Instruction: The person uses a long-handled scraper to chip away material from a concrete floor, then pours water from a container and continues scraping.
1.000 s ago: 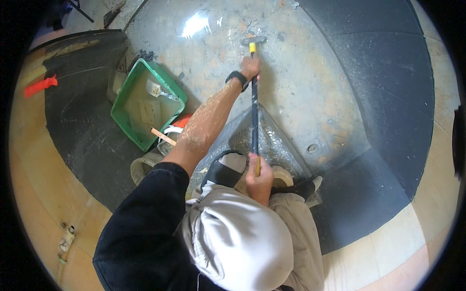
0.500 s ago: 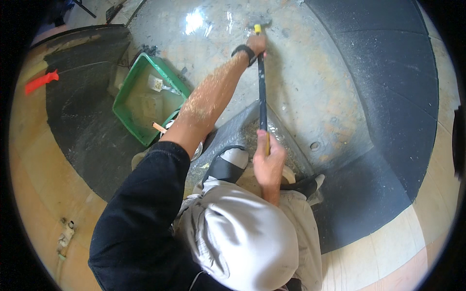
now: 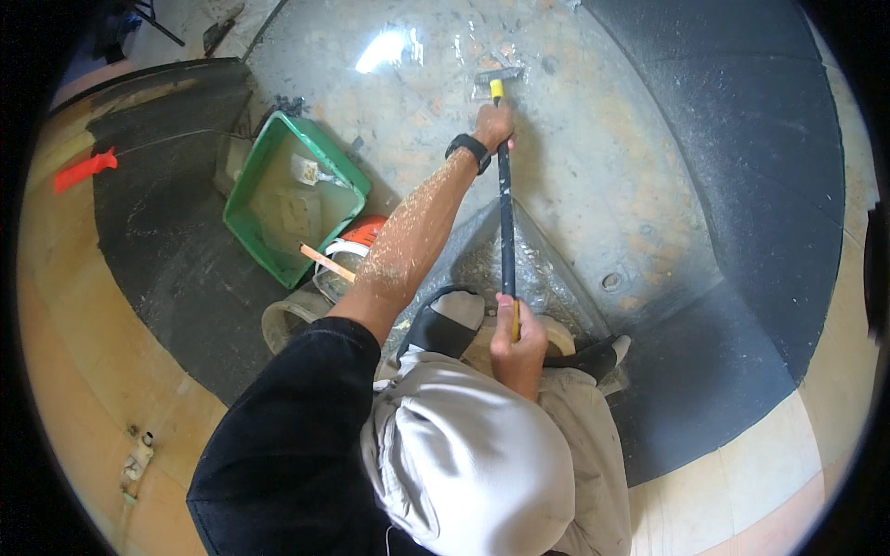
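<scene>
A long-handled scraper [image 3: 505,199] runs away from me over the wet grey floor, its black shaft ending in a yellow collar and a wide flat blade [image 3: 500,74]. High on the shaft, just below the collar, my left hand [image 3: 494,125] is wrapped around it; a black band circles that wrist and pale specks dot the forearm. Closer to my body, my right hand [image 3: 519,347] grips the handle's yellow-and-black lower end, thumb laid along it. The blade lies on or just over the floor; exact contact cannot be told.
Left of my arm are a green tub [image 3: 248,208] of murky water, an orange-and-white bucket [image 3: 357,243] with a wooden stick, and a beige bucket [image 3: 289,320]. Clear plastic sheeting [image 3: 547,250] lies by my feet. Dark-coated walls curve around; an orange-red handle [image 3: 85,170] sits far left, a drain hole [image 3: 612,282] right.
The scraper's blade has come nearer to me, both hands still on the handle. The view has shifted slightly, and the orange bucket now shows beside my forearm.
</scene>
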`<state>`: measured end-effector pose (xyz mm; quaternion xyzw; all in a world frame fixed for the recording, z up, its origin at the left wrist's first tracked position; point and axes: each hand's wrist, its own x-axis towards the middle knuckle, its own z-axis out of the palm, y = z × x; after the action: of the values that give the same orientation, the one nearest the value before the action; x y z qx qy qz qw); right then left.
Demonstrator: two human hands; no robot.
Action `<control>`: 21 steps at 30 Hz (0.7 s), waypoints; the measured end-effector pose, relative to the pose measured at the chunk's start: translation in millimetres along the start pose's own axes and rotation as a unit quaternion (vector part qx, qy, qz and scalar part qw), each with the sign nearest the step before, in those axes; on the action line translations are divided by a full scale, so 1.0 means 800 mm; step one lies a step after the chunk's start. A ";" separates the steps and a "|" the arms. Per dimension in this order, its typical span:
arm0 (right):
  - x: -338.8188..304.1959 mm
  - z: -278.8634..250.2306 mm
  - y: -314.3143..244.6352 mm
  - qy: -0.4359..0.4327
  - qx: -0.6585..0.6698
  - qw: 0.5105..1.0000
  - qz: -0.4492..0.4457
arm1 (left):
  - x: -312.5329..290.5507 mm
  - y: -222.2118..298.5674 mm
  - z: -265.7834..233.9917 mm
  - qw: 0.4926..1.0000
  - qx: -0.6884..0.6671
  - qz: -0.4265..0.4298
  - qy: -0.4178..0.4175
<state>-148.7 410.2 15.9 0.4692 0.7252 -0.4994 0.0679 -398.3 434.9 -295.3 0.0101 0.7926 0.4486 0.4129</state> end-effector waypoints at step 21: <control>-0.011 0.005 0.032 -0.028 0.005 0.999 0.016 | 0.016 -0.014 0.023 0.995 0.046 0.003 0.085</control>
<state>-126.4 403.0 2.0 0.4668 0.7129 -0.5148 0.0940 -390.2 446.0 -316.5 -0.0069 0.8446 0.4120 0.3417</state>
